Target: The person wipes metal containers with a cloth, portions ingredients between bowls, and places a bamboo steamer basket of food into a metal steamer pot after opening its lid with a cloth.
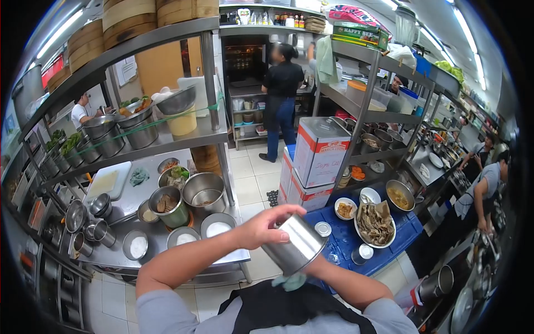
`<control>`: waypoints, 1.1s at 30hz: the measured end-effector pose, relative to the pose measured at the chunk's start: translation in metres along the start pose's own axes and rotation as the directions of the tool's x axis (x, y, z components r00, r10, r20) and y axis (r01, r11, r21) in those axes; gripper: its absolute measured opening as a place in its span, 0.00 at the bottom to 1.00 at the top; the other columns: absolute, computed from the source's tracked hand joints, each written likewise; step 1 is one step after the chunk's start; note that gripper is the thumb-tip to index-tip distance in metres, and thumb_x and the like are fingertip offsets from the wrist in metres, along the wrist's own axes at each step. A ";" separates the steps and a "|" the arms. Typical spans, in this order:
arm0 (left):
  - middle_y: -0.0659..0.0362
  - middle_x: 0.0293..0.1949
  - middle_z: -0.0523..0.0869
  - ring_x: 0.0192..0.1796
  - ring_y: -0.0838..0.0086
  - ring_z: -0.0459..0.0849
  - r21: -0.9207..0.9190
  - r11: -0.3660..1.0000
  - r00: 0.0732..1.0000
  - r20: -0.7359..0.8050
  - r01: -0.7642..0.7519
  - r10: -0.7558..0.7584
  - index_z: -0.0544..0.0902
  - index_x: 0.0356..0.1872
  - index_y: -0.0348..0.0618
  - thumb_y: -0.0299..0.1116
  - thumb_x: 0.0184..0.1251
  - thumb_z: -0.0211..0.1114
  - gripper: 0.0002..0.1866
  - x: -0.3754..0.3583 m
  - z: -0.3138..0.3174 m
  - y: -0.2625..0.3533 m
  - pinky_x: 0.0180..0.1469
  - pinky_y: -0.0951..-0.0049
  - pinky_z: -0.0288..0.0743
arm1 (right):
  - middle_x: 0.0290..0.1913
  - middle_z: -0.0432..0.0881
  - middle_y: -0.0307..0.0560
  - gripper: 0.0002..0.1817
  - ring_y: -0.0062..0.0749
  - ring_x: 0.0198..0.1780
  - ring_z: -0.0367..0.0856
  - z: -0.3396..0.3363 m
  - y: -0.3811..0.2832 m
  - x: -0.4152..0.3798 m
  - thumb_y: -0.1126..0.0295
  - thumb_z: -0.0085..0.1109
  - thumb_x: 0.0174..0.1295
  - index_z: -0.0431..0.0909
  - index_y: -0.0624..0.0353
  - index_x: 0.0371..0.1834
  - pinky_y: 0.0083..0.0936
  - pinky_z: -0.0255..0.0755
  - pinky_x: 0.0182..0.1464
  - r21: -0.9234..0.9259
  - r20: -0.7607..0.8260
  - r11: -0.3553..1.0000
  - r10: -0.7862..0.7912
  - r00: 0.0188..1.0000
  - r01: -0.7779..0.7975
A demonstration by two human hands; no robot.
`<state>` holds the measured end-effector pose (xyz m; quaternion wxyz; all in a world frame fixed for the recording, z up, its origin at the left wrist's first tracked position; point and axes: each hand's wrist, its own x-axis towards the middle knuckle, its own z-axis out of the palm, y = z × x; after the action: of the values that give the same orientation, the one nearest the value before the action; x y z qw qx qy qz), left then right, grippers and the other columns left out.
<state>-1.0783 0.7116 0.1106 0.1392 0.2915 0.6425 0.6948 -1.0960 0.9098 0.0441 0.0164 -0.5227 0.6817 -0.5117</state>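
Observation:
A shiny steel pot (296, 242) is tilted in front of my chest. My left hand (271, 225) is wrapped round its upper left side, with the thumb across the metal. The pot mostly hides my right hand (315, 266), which is at its lower right side; its fingers do not show. Below the pot hangs a piece of greenish cloth (289, 281). Just right of the pot, a white-lidded container (322, 229) stands on the blue surface (311, 219).
At left, a steel counter (119, 222) holds pots and bowls of white powder. At right are an oval dish (376, 224) of dried pieces and stacked tins (320, 150). One person (282, 83) stands ahead; another (484, 189) works at far right.

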 end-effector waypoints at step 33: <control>0.51 0.60 0.74 0.59 0.66 0.77 0.157 0.981 0.913 -0.407 0.112 -0.039 0.60 0.72 0.46 0.49 0.60 0.72 0.43 0.008 0.059 -0.016 0.58 0.60 0.74 | 0.60 0.78 0.45 0.25 0.45 0.61 0.78 -0.068 0.011 0.011 0.63 0.63 0.62 0.73 0.52 0.64 0.34 0.73 0.62 -0.123 0.360 0.975 -0.130 0.924 0.185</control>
<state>-1.0531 0.7665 0.0971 0.0048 0.1288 0.7273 0.6741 -1.1462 0.9467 0.0745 0.0552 -0.6582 0.6611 -0.3558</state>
